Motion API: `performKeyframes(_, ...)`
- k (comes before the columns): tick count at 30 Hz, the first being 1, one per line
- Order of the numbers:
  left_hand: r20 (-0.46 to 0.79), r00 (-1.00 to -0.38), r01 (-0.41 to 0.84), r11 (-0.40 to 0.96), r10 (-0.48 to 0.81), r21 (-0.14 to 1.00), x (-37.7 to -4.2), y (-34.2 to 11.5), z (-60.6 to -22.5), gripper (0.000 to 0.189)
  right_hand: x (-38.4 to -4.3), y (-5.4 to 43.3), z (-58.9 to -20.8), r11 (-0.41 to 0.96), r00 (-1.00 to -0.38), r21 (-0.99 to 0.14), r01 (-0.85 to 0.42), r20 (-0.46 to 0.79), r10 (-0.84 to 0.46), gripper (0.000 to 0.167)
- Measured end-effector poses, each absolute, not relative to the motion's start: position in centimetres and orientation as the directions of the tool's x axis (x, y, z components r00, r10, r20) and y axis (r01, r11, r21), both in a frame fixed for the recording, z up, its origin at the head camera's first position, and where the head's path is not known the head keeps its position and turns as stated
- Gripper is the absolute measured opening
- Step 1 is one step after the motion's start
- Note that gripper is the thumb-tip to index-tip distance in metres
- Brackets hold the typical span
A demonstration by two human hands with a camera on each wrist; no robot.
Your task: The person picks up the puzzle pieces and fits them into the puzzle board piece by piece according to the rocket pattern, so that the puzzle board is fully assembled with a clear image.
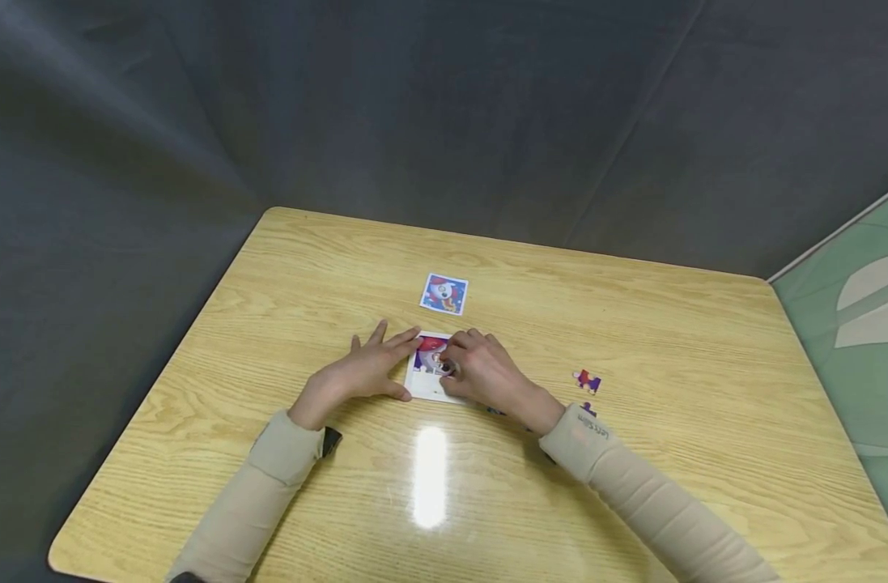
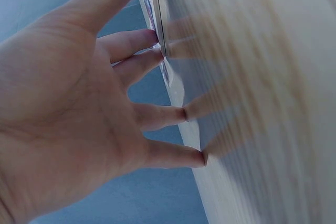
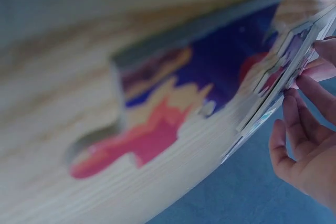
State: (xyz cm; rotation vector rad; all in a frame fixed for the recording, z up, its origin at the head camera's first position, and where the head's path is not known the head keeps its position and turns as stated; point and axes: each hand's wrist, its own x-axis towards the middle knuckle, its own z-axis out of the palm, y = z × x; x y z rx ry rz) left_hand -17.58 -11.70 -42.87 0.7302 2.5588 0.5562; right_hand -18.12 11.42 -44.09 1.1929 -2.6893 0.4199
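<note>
A small square puzzle board [image 1: 423, 384] with a white border lies on the table, its upper part filled with a red, purple and grey picture and its lower part white. My left hand [image 1: 367, 368] is spread at the board's left side. In the left wrist view its index and middle fingertips [image 2: 152, 38] are at the board's edge, and the other two fingertips touch the tabletop. Over the board's right half, my right hand [image 1: 483, 368] has its fingers curled, pinching a puzzle piece [image 1: 448, 368] that they mostly hide.
Beyond the board lies a square picture card [image 1: 444, 293] with a blue pattern. Loose puzzle pieces [image 1: 588, 380] lie to the right, some partly under the right forearm. A large piece [image 3: 173, 87] shows close up in the right wrist view. Dark curtain [image 1: 444, 121] hangs behind the wooden table [image 1: 327, 267].
</note>
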Motion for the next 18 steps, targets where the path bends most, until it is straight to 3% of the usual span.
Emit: performKeyframes(18, -0.277, -0.772, 0.405, 0.778, 0.573, 0.480, -17.58, -11.67, -42.74, 0.090, -17.82, 11.52, -43.99, 0.640, -0.664, -0.177, -0.747, 0.239, -0.709, 0.026)
